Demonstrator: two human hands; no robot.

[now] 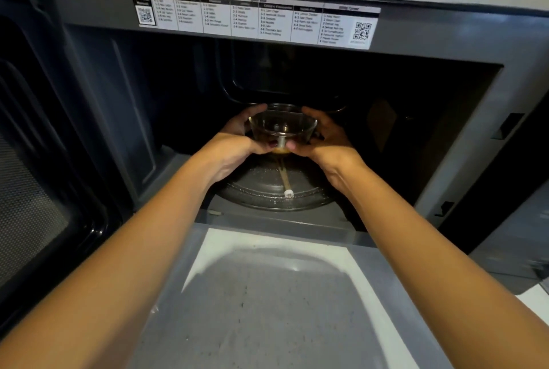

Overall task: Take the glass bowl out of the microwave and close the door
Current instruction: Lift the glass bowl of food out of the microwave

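A small clear glass bowl [282,126] with a little amber liquid at its bottom is inside the open microwave [416,42], held just above the glass turntable [267,190]. My left hand [237,143] grips its left side and my right hand [323,140] grips its right side, thumbs meeting at the front. The microwave door [38,160] stands swung open at the left, its mesh window facing inward.
A white label with cooking codes [255,16] runs along the top of the microwave frame. Below the cavity lies a grey counter surface [267,309] with a bright patch of light. The right frame carries door latch slots [508,126].
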